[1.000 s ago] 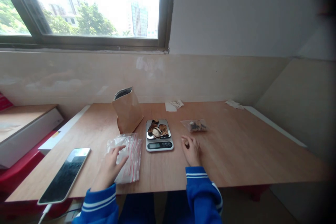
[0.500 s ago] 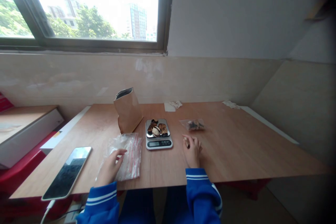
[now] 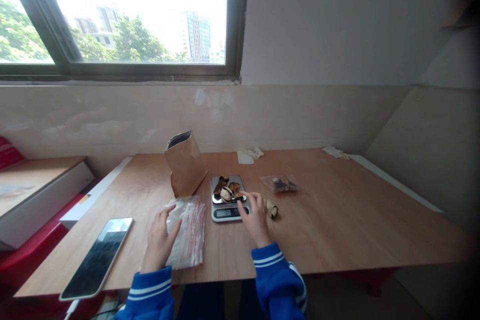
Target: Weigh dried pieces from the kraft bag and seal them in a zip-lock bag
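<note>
Where it earlier rested right of the scale [image 3: 229,198], the right hand [image 3: 255,217] now reaches its platform, fingers spread (a dried piece [image 3: 272,209] left behind); left hand [image 3: 160,236] lies flat, fingers open, on the plastic bags [image 3: 186,229].

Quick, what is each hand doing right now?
Left hand: open, fingers resting on the plastic bags, holding nothing.
Right hand: open, fingertips at the scale, holding nothing.

My sleeves [image 3: 275,272] are bright blue with white cuff stripes. The clear zip bags [image 3: 185,230] carry red strips, the paper bag [image 3: 185,164] is tan, the scale [image 3: 227,198] silver holding brown-and-cream dried pieces [image 3: 227,189].
</note>
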Available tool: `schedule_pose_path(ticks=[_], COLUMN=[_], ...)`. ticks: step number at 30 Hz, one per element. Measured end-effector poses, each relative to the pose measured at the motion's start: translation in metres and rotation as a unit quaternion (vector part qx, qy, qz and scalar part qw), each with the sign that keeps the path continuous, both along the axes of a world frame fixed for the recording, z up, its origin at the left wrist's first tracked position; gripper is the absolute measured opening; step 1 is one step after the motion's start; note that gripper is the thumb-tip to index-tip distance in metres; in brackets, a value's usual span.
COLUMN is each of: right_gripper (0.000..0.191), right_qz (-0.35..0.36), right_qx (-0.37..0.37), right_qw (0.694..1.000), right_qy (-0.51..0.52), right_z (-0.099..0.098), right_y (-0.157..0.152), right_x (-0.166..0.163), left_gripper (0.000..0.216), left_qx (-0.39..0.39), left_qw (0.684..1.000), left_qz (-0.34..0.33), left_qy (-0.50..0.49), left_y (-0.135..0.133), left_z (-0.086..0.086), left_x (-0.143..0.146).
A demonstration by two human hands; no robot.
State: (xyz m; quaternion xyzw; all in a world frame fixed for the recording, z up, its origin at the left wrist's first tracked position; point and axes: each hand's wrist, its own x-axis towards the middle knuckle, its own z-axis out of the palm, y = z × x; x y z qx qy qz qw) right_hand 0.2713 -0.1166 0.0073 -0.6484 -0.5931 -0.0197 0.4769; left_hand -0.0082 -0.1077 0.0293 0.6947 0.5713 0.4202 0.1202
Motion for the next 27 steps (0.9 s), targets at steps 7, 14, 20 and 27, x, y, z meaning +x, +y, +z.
schedule_pose_path(ticks=[7, 14, 20, 27], right_gripper=[0.034, 0.039, 0.041, 0.039], right_qz=[-0.023, -0.103, -0.250, -0.206], right_qx=[-0.055, 0.000, -0.025, -0.048], right_qw=[0.995, 0.995, 0.968, 0.976], right_qy=[-0.081, 0.005, 0.009, -0.050], right_z=[0.013, 0.016, -0.025, -0.035], right_y=[0.026, -0.003, -0.018, -0.019], right_x=[-0.043, 0.010, 0.074, 0.073], left_gripper=[0.046, 0.043, 0.038, 0.037], left_qx=[-0.039, -0.066, -0.060, -0.059], left_qw=[0.998, 0.995, 0.995, 0.996], left_qz=[-0.018, -0.016, -0.020, -0.029], left_qy=[-0.042, -0.069, -0.071, -0.060], left_y=[0.006, 0.003, 0.008, 0.010], left_z=[0.009, -0.028, -0.042, -0.036], left_x=[0.013, 0.008, 0.008, 0.009])
